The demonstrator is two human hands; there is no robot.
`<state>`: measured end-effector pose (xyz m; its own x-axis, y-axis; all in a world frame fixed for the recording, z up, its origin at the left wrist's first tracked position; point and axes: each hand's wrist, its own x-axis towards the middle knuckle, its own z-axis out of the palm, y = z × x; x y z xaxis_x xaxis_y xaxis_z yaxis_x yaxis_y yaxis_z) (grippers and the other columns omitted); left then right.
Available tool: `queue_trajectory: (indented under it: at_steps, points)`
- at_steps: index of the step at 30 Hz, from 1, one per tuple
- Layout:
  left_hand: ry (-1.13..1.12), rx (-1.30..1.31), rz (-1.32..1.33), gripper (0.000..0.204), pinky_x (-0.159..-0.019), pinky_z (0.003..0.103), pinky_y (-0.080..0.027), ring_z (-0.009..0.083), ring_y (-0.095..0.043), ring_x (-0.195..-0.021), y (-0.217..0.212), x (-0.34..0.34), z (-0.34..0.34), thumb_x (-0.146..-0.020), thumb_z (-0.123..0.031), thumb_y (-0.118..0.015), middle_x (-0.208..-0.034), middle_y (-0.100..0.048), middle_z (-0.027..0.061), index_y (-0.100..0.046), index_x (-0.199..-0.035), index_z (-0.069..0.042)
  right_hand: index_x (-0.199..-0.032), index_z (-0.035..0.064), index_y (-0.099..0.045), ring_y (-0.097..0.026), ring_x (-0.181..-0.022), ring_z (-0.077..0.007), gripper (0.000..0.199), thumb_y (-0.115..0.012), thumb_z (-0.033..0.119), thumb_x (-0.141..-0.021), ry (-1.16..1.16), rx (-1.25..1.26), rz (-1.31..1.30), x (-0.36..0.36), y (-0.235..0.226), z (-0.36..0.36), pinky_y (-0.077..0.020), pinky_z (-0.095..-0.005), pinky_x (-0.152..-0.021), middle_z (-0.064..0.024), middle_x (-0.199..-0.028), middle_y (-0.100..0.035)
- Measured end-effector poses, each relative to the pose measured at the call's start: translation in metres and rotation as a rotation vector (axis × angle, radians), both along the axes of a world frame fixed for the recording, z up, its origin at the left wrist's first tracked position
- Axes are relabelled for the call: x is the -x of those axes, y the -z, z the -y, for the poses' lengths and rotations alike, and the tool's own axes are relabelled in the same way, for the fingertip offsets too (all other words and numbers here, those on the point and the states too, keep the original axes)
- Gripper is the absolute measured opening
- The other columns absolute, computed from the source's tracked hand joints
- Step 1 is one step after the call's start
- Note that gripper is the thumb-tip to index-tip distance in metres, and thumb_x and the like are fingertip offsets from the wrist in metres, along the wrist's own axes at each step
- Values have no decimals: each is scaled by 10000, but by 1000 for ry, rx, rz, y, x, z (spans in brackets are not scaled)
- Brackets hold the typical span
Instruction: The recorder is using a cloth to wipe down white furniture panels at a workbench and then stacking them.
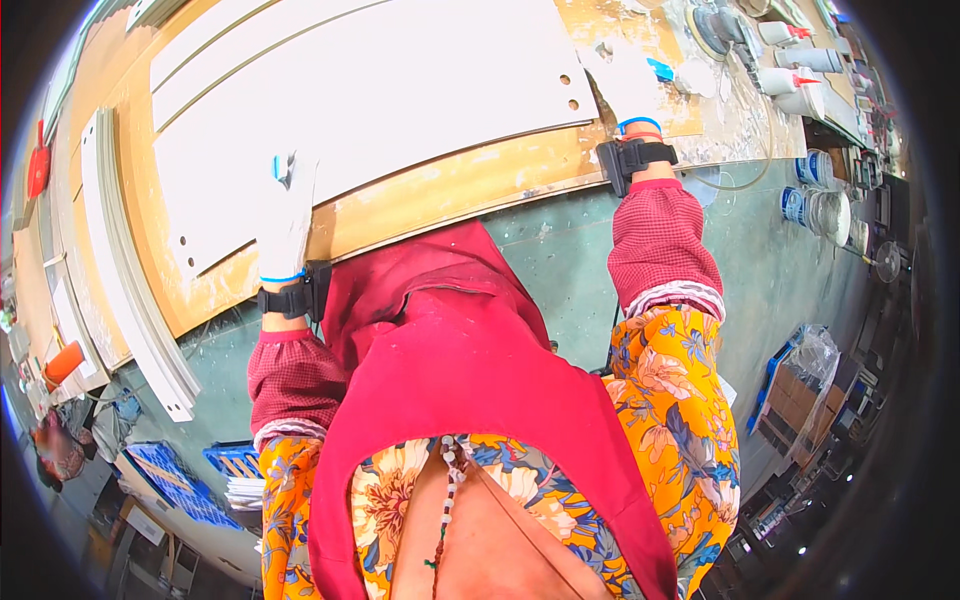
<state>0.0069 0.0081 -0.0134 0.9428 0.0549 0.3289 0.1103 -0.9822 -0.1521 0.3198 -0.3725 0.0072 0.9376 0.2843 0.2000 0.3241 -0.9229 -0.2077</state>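
Two gloved hands I watch on flat white drilled board (380,100) | left hand (286,220) fingers flat, pressing near edge | right hand (625,85) spread flat beside drilled holes | board lies beneath fingertips on wooden bench (450,190)

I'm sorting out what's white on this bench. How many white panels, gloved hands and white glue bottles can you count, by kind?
White panels on the bench: 2, a large one and a narrower strip behind it
Gloved hands resting on the large panel: 2, left hand and right hand
White glue bottles at the far right: 3
Total: 7
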Motion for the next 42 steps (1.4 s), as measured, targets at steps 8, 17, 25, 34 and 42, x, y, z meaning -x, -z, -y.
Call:
queue_trajectory:
  at_steps: [8, 17, 25, 34, 42]
  points:
    - [-82, -142, -105, 541, -804, 396, -484, 294, -573, -989, 6, 6, -1, -827, 0, -558, -1141, -571, 140, -489, -1327, -192, -1008, 85, -659, -632, -907, -311, 326, -636, 347, -815, 3, -85, -13, 34, -20, 5, -490, -404, -777, -155, -951, -666]
    - [-143, 330, -127, 466, -889, 420, -470, 310, -553, -1063, 17, 1, -7, -841, -92, -565, -1196, -554, 170, -513, -1301, -145, -950, 89, -670, -618, -851, -352, 289, -581, 335, -829, -37, 97, 47, 60, -15, 31, -488, -447, -747, -176, -929, -656]
    - [-88, 343, -36, 423, -878, 456, -466, 360, -553, -1058, 23, -1, -7, -841, -104, -585, -1162, -567, 207, -556, -1263, -126, -1024, 98, -655, -590, -912, -392, 310, -606, 327, -822, 11, -241, -37, 73, -16, 33, -466, -480, -819, -178, -974, -646]
    - [-128, 344, -5, 346, -807, 439, -491, 343, -587, -990, 9, -9, -1, -861, -130, -608, -1108, -592, 180, -597, -1207, -127, -1164, 108, -603, -550, -1068, -365, 414, -554, 386, -861, -48, 270, 203, 88, 1, 59, -453, -454, -901, -182, -1139, -602]
    - [-181, 730, 45, 373, -808, 394, -483, 314, -606, -927, -5, -14, -1, -842, -292, -682, -993, -633, 162, -624, -1094, -24, -1230, 83, -554, -544, -1111, -362, 451, -539, 355, -872, 36, 416, 63, 98, -6, 49, -450, -461, -920, -199, -1229, -555]
